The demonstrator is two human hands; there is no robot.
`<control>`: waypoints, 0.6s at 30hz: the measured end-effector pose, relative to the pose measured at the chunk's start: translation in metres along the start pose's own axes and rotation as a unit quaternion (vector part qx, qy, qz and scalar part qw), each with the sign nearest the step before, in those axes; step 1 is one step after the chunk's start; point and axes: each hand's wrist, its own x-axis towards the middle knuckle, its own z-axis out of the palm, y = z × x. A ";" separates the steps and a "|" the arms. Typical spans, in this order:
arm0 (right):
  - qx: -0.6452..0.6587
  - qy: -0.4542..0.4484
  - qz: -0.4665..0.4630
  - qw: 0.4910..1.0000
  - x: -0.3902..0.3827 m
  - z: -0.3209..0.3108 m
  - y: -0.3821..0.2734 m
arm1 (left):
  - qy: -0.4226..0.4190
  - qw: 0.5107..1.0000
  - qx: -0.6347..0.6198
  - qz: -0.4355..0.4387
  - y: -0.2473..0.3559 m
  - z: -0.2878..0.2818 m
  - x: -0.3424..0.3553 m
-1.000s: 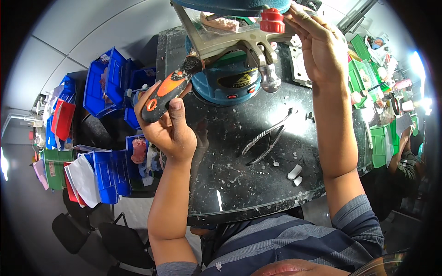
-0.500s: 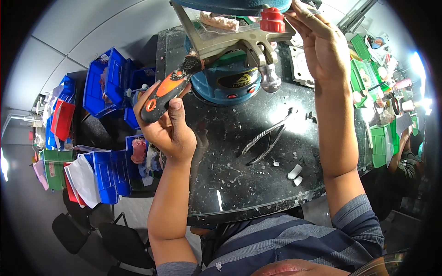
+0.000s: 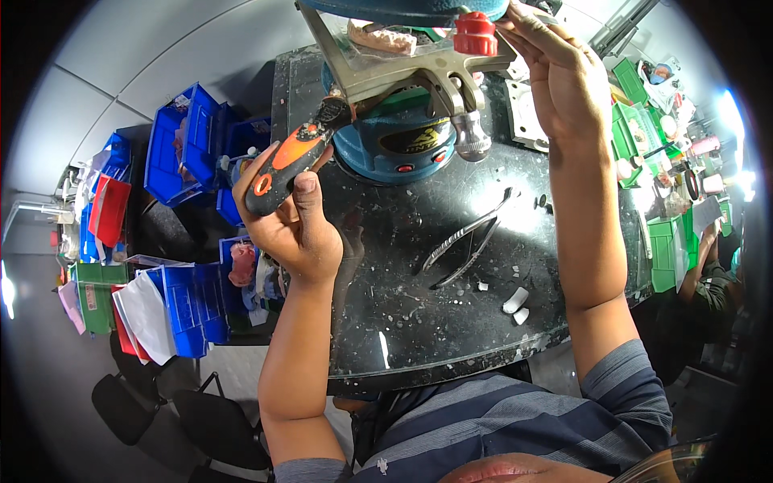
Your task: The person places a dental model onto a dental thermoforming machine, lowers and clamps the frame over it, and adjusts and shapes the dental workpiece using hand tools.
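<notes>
Orange-and-black handle [image 3: 299, 149] slants up to the metal frame [image 3: 386, 76], our left hand [image 3: 294, 229] closed round it. Our right hand [image 3: 568, 88] is at the blue disc [image 3: 403, 10]'s edge; we can't tell its grip. Metal frame partly blocks the blue base [image 3: 362, 149]. Pliers [image 3: 463, 234], white chunks [image 3: 515, 301] on speckled black table [image 3: 386, 322]; blue bins [image 3: 165, 189] left, black chairs [image 3: 217, 431] beyond.

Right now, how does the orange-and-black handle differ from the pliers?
The orange-and-black handle is in the left hand; the pliers lie on the table. The handle is one thick grip, the pliers two slim, spread arms. The handle shows orange; the pliers look grey. Both slant up toward the picture's right.
</notes>
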 end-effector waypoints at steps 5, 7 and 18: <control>0.005 0.019 0.010 1.000 -0.004 0.011 -0.012 | -0.003 1.000 0.002 0.003 0.000 -0.001 0.000; 0.006 0.027 0.003 1.000 -0.003 0.010 -0.009 | -0.003 1.000 0.004 0.002 -0.001 -0.002 0.000; 0.014 0.048 -0.013 0.999 -0.006 0.016 -0.012 | -0.008 1.000 0.012 0.003 0.000 -0.003 0.000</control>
